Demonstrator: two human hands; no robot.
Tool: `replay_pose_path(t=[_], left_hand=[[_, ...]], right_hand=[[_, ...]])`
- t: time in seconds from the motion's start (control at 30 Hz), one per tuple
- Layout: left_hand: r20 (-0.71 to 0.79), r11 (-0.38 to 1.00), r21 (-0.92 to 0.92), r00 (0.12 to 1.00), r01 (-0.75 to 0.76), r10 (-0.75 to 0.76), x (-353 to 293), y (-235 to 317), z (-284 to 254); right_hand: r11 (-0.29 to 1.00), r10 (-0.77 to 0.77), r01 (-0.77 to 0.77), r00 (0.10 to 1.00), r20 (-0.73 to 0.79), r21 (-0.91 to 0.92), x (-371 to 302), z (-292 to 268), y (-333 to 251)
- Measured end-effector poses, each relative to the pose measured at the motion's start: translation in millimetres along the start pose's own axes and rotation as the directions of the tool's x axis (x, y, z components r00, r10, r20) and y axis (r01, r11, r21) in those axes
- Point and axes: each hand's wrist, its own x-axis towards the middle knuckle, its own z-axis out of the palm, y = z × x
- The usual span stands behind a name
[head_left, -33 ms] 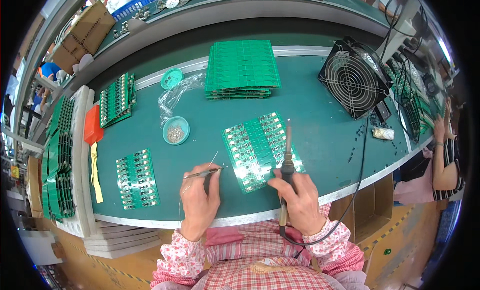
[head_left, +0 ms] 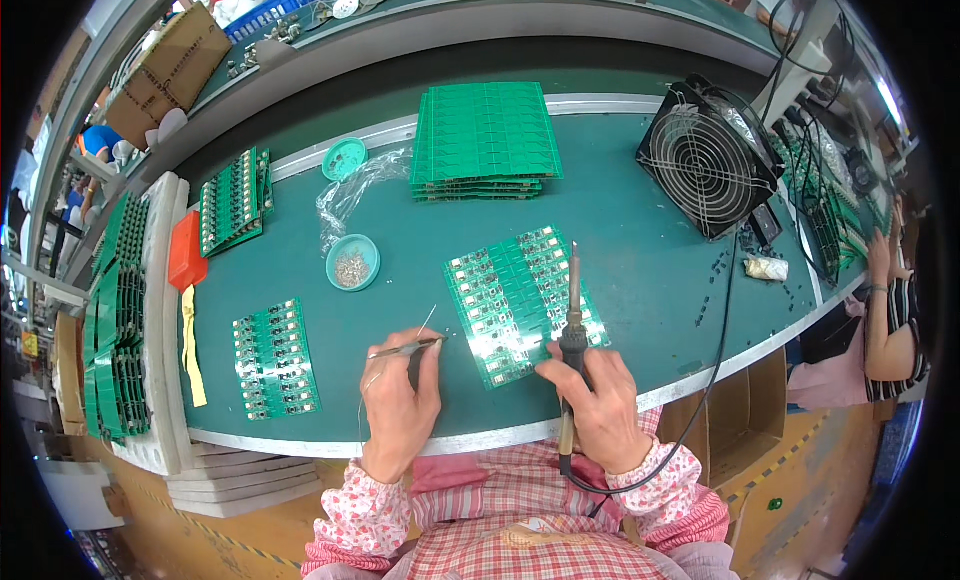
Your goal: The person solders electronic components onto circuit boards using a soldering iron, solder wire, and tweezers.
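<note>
My left hand (head_left: 398, 405) is closed on a pair of tweezers (head_left: 408, 348), whose tips point right at small loose parts on the green mat. A thin wire, likely solder (head_left: 430, 316), also runs through these fingers. My right hand (head_left: 603, 405) grips a soldering iron (head_left: 573, 342) by its handle, tip pointing up and away from me. The iron is over the right part of a green circuit board panel (head_left: 515, 305), which lies on the mat between my hands. White components and black chips line the panel in rows. My right fingertips hide its lower right corner.
A second panel (head_left: 276, 360) lies left. Beyond are a dish of tiny parts (head_left: 352, 264), a green lid (head_left: 345, 159), plastic wrap and a stack of boards (head_left: 487, 135). A black fan (head_left: 705, 160) stands at right; the iron's cord (head_left: 722, 350) loops nearby. Another person's arm (head_left: 890, 330) shows far right.
</note>
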Motion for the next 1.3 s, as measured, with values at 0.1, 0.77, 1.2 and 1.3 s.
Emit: replay_pose_path(t=[0.1,0.77,1.2,1.3], left_hand=[[-0.008,1.000,-0.003,1.000,-0.021,0.021,-0.9,-1.6,0.3],[0.029,0.988,-0.082,0.992,0.127,-0.125,-1.5,7.7,-4.6],[0.035,0.994,-0.059,0.995,0.092,-0.090,1.5,4.0,-0.6],[0.039,0.997,-0.033,0.997,0.067,-0.066,1.1,3.4,-1.0]], right_hand=[[0.998,-0.065,0.065,0.998,0.000,0.001,-10.6,-2.4,-2.4],[0.998,0.059,-0.058,0.938,-0.342,0.013,-14.1,-13.0,13.2],[0.990,0.093,-0.047,0.926,-0.366,0.134,-10.1,4.4,8.2],[0.990,0.087,-0.041,0.925,-0.370,0.131,-10.9,5.5,9.4]])
